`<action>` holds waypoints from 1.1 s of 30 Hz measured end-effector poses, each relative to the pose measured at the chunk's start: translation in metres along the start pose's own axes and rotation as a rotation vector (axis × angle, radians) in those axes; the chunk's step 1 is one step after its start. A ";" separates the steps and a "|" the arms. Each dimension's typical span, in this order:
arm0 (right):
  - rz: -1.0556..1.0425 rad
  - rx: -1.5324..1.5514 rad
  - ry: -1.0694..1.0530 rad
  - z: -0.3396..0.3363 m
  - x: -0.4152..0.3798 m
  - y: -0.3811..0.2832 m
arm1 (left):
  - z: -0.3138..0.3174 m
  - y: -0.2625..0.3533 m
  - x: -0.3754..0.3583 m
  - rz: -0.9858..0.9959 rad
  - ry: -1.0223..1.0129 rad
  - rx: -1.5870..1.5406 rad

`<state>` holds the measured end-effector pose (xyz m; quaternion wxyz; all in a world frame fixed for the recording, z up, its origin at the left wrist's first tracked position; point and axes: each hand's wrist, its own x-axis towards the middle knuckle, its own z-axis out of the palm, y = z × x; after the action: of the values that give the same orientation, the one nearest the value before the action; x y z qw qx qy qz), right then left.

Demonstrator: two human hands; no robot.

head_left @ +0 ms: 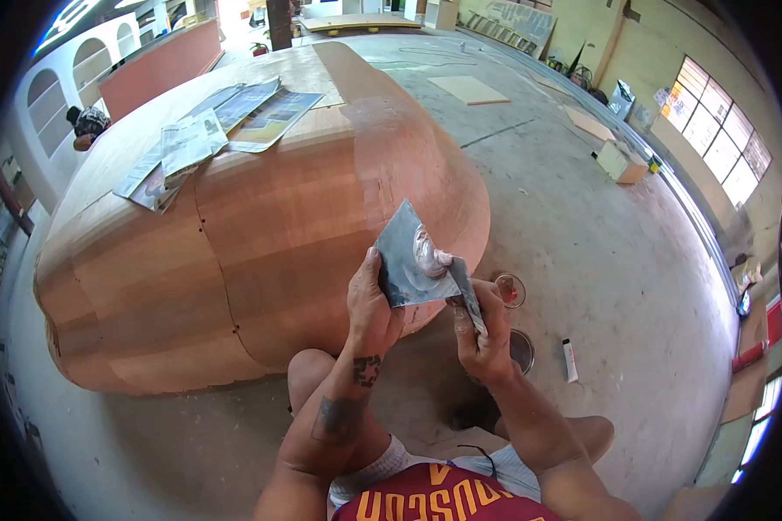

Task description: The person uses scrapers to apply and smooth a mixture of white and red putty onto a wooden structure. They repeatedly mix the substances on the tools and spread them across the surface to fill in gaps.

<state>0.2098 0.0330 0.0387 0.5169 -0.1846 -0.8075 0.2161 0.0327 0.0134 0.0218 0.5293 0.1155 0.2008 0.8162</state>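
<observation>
My left hand [370, 291] grips the edge of a flat grey plate [398, 259], thumb on top, holding it tilted in front of me. A lump of pale pinkish putty [426, 250] lies on the plate. My right hand [485, 334] is closed round a thin grey putty spreader [466, 286]. The spreader's edge meets the putty near the plate's right corner. Just beyond both hands stands a large rounded plywood form [295, 217], with a smoother pale band [387, 161] along its right part.
Newspaper sheets [274, 117] lie on top of the form. By my right hand, a round container [511, 291] with something red in it and another round container [521, 350] stand on the floor near a white tube [569, 360]. A person [89, 123] is behind the form at left.
</observation>
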 end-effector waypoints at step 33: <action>1.102 1.259 0.323 -0.015 -0.076 0.002 | 0.009 -0.009 -0.022 0.676 -0.191 1.189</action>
<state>0.2543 -0.0021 -0.0141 0.4529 -0.2580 -0.2479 0.8166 0.0527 -0.0017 0.0265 0.1079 0.5140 0.5197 0.6738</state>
